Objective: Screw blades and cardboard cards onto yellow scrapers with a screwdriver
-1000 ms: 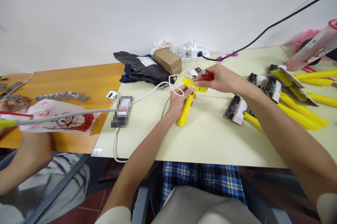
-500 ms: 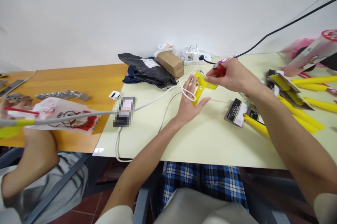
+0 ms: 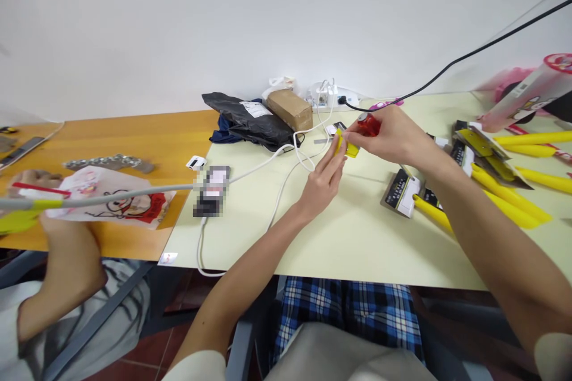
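My left hand [image 3: 322, 187] grips a small yellow scraper [image 3: 352, 149] with its fingers stretched along it. Most of the scraper is hidden behind the fingers; only parts of its yellow head show. Above it, my right hand [image 3: 393, 133] is closed around a red-handled screwdriver [image 3: 368, 124], whose tip I cannot see. The right fingertips meet the scraper's edge. Just behind the hands lie a small black-and-white card [image 3: 336, 129] and a thin grey strip [image 3: 320, 141]. A white cable [image 3: 304, 160] loops beside the left hand.
Several yellow handles [image 3: 513, 202] and packaging cards [image 3: 402, 192] lie at the right near a pink-and-white cylinder [image 3: 529, 95]. A black plastic bag [image 3: 250, 118], cardboard box [image 3: 290, 108] and power strip [image 3: 328, 95] stand by the wall. At left, another person's arm [image 3: 71, 250] rests near a printed bag [image 3: 120, 199].
My left hand has turned the scraper so its T-shape no longer shows, and the fingers have closed together along it. The cable loop has slipped off the left hand. The right hand still holds the screwdriver.
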`<state>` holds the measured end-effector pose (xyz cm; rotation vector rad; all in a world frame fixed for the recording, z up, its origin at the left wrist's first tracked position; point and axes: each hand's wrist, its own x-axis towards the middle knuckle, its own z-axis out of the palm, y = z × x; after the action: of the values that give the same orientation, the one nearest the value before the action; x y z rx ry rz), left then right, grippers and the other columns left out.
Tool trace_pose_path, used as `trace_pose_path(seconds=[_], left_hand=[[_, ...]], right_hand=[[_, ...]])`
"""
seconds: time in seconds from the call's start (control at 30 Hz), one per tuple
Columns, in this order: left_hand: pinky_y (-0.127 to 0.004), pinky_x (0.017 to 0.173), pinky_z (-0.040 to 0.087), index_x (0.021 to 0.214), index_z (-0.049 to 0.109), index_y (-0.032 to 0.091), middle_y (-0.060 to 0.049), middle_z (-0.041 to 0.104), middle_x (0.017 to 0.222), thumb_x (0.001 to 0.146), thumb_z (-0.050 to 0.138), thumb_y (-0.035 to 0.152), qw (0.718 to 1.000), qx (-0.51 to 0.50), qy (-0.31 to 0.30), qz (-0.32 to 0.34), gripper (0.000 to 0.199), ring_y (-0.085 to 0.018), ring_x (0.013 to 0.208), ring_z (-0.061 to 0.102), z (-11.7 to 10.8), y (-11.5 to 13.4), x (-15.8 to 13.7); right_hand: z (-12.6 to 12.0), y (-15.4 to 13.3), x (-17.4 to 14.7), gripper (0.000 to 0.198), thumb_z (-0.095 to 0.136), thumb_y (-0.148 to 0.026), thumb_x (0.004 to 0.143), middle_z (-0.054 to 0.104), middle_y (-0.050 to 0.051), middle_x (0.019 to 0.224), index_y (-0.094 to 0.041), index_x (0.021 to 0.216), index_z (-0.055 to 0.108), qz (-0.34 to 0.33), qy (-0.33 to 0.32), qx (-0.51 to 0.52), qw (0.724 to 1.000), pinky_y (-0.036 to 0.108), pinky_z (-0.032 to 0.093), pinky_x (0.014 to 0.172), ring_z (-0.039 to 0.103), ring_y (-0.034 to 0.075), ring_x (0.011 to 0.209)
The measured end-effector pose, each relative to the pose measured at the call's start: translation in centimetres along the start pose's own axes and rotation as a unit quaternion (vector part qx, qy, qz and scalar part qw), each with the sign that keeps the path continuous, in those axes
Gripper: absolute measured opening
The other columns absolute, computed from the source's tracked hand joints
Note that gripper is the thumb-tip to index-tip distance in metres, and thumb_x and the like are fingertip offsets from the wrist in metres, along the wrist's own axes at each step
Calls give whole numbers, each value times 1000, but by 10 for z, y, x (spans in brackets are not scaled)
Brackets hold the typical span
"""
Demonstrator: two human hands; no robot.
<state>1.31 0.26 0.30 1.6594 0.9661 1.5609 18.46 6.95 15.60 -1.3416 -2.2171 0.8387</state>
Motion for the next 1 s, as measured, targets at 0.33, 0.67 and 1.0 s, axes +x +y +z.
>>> trace_pose_path(seconds=[0.33,0.67,1.0], left_hand=[[-26,68,57,135,53,31,-11,70,150,109,73,45,979,-172,7,-111,36,-20,109,79,11,7,1],[-23,60,47,116,49,32,-1,71,109,80,102,42,889,-362,5,-282,65,-18,91,76,4,14,10],[-20,52,44,112,49,29,-1,74,111,80,101,40,875,-349,10,-334,62,-14,78,75,10,1,7]], right_hand=[[-7,5,5,75,58,-88,99,65,6,72,-17,80,70,17,-57,-41,997,36,30,59,42,11,58],[1,41,28,74,75,-91,82,58,4,74,-19,79,62,9,-85,-111,990,35,30,65,42,14,68],[7,43,25,73,78,-83,87,46,0,61,-19,66,50,-33,-64,-97,993,35,26,64,32,11,63]])
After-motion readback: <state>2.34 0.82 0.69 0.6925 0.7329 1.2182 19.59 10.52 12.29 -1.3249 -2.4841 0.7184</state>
